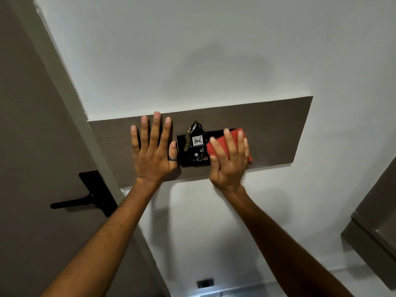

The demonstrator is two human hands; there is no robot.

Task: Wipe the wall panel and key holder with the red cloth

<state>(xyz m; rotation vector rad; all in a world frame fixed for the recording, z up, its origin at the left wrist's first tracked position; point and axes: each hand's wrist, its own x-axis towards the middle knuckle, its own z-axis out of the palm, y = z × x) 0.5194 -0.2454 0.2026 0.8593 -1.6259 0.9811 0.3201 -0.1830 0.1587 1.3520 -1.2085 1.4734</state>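
A long brown wooden wall panel point(272, 129) is fixed on the white wall. At its middle sits a black key holder point(194, 155) with a key and a tag marked A06 point(197, 140) in it. My left hand point(153, 146) lies flat on the panel just left of the holder, fingers spread, a ring on the thumb. My right hand point(229, 159) presses a folded red cloth point(237, 138) against the panel at the holder's right edge, which the cloth covers.
A brown door with a black lever handle point(85, 198) stands at the left. A grey cabinet corner point(372, 230) juts in at the right. A small dark wall outlet point(205, 282) sits low on the white wall.
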